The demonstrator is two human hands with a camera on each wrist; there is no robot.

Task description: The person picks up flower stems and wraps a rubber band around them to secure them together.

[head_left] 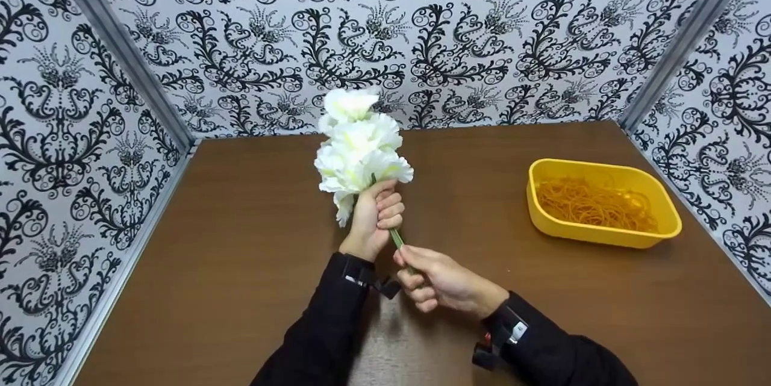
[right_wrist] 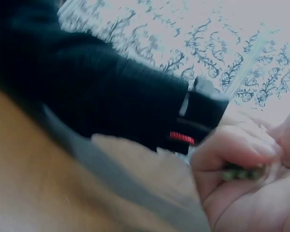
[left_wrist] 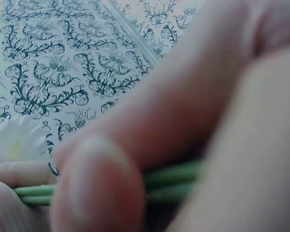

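Flowers (ruffled, white), slender stems

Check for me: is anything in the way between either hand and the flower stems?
Nothing visible stands between: the left hand is curled round the green stems below the white blooms, and the right hand holds them lower down. The yellow tub sits off to the right, apart from both hands.
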